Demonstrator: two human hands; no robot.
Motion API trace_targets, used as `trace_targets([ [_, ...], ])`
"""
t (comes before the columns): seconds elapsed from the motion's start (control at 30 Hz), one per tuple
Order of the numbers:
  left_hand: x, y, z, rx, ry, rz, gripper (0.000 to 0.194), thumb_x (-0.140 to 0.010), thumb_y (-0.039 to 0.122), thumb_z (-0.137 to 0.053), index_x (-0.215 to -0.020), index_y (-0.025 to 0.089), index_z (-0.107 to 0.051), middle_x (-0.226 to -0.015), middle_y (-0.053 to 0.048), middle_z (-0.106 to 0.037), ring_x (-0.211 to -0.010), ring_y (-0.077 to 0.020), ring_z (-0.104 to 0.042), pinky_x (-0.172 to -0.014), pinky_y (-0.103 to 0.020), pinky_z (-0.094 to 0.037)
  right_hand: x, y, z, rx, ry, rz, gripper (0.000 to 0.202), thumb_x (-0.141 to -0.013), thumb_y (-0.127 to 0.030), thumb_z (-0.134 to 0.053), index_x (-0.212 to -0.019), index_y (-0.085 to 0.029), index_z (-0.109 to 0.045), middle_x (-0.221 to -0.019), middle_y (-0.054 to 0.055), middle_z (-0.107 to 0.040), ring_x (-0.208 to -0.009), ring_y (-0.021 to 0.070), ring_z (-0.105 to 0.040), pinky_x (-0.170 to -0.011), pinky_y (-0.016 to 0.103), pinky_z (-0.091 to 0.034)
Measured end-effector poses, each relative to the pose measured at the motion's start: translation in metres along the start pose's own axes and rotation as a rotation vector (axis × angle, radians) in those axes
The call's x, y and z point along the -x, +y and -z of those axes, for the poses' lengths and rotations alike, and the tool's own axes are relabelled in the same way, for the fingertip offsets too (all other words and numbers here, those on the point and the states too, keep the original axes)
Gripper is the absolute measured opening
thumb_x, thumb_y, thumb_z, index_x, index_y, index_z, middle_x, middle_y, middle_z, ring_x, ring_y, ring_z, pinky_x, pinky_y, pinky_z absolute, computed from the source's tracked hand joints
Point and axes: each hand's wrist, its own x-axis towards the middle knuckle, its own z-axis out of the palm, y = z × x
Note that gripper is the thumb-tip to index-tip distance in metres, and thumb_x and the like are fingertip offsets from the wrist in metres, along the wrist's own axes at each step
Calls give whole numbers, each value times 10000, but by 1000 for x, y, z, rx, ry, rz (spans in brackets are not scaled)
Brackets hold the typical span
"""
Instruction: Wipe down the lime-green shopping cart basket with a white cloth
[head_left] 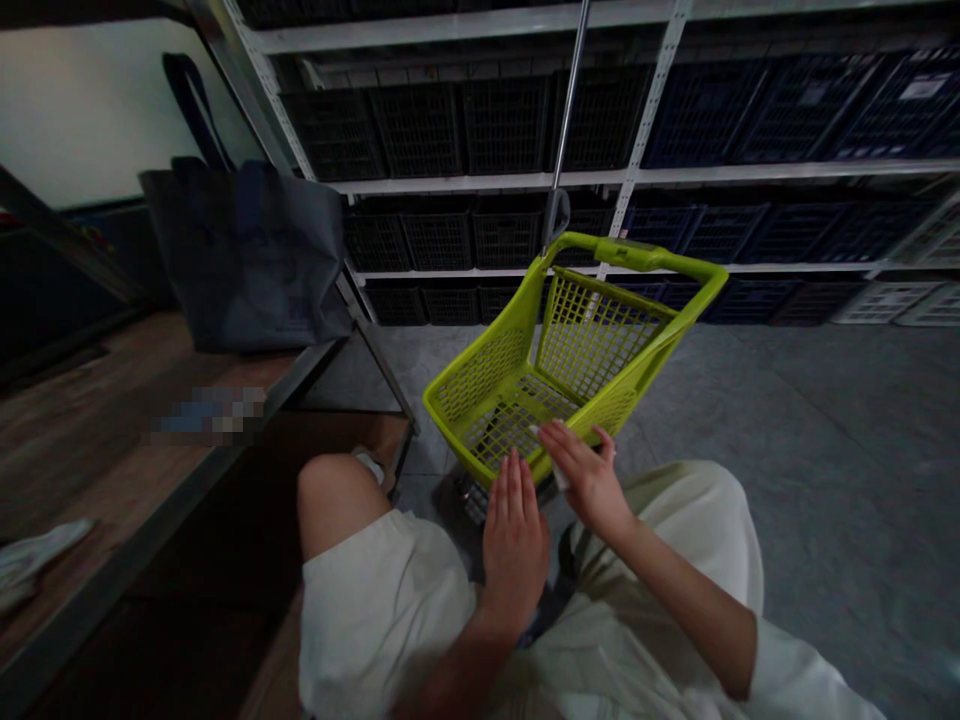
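Observation:
A yellow-green shopping cart (487, 375) with mesh walls stands in front of me, its basket showing no goods. Near its closest rim is my left hand (515, 540), back up, fingers stretched out and close together, with nothing visible in it. To the right, my right hand (589, 475) is at the cart's near right corner, thumb apart from the fingers. A small white piece (560, 476), perhaps a cloth or tissue, shows under its fingers, partly hidden by the hand.
On the left, a dark grey bag (251, 260) stands on a brown table (127, 410), with a white cloth (41, 555) at the table's left. Shelves (465, 183) of black and blue crates (501, 125) line the back. A metal pole (570, 100) rises behind the cart.

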Motion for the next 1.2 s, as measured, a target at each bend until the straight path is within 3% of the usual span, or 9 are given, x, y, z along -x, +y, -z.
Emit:
trace_targets([
  [0.07, 0, -1, 0, 14, 1, -3, 732, -917, 138, -470, -1574, 43, -161, -1609, -198, -316, -1504, -285, -292, -1199, -460, -359, 5, -16, -3, -42, -44, 119, 797, -757, 23, -386, -1513, -229, -368, -1480, 91, -546, -1430, 182, -420, -1178, 472, -105],
  [0.17, -1, -1, 1, 32, 5, -5, 755, -927, 145, -460, -1587, 63, -102, -1611, -199, -309, -1503, -286, -295, -1193, -467, -369, 1, 10, 2, -29, -60, 196, 813, -752, 27, -391, -1514, -257, -373, -1454, 79, -574, -1406, 186, -454, -1174, 487, -110],
  [0.3, -2, 0, 3, 43, -3, -5, 792, -930, 152, -465, -1591, 74, -34, -1622, -195, -282, -1503, -292, -291, -1193, -475, -368, -16, 81, 13, 73, 52, -20, 831, -700, 10, -436, -1481, -273, -430, -1421, 81, -604, -1383, 239, -486, -1162, 544, -109],
  [0.37, -2, 2, 2, 44, -2, 0, 801, -928, 155, -475, -1590, 72, -31, -1624, -196, -276, -1503, -292, -290, -1196, -469, -363, -20, 91, 15, 95, 97, -115, 831, -676, 5, -447, -1464, -259, -452, -1427, 89, -597, -1394, 257, -474, -1157, 553, -117],
  [0.63, -1, 2, 0, 47, 4, -5, 775, -910, 129, -473, -1583, 46, -97, -1612, -204, -301, -1504, -284, -291, -1195, -461, -363, 5, -15, -1, -58, -36, 136, 824, -709, 34, -386, -1494, -216, -380, -1487, 89, -538, -1439, 177, -407, -1168, 464, -129],
  [0.73, -1, 2, 1, 28, -6, -7, 767, -914, 138, -481, -1580, 39, -115, -1611, -201, -308, -1505, -284, -290, -1194, -455, -366, 1, 10, 6, -32, -54, 189, 833, -710, 49, -370, -1491, -238, -386, -1478, 75, -548, -1423, 173, -430, -1169, 485, -109],
  [0.9, 0, 4, 0, 27, 17, -5, 776, -934, 161, -466, -1589, 62, -61, -1614, -201, -298, -1497, -292, -307, -1179, -464, -385, -15, 81, 18, 91, 82, -64, 836, -687, 15, -435, -1474, -266, -432, -1438, 79, -590, -1396, 245, -472, -1155, 540, -123],
  [1.0, 0, 5, -2, 40, 19, 4, 781, -931, 154, -466, -1590, 68, -56, -1618, -200, -288, -1497, -295, -305, -1171, -465, -395, -10, 61, 12, 73, 100, -125, 880, -676, 10, -441, -1509, -267, -387, -1444, 88, -583, -1394, 255, -474, -1161, 540, -120],
  [1.2, 0, 3, -2, 38, 12, 0, 748, -913, 126, -464, -1581, 56, -137, -1607, -188, -325, -1501, -278, -301, -1193, -454, -370, 9, -12, 0, -43, -44, 166, 861, -712, 22, -381, -1536, -224, -337, -1495, 96, -526, -1433, 185, -418, -1172, 468, -152],
])
